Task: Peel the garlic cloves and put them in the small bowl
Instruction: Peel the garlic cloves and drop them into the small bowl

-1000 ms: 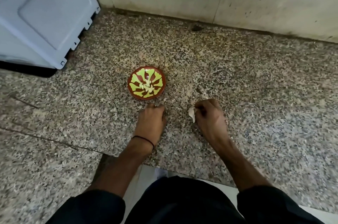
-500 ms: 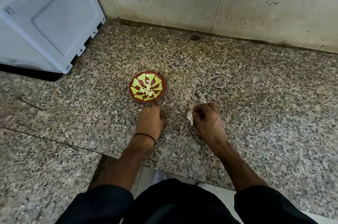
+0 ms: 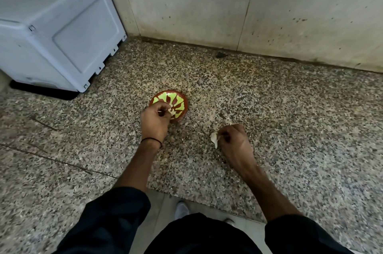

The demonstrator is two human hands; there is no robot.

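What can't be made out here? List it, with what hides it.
Head view, all.
Whether the left hand holds a clove: its curled fingers hide it.
Contents of the small bowl: the left hand covers part.
Pale garlic piece pinched by the right hand: clove or skin, too small.

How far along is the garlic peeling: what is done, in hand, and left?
Done: one clove looks peeled. In hand: the left hand pinches it over the bowl; the right hand grips a pale garlic piece, skin or clove unclear. Left: dropping the clove in; whatever the right hand holds may need peeling.
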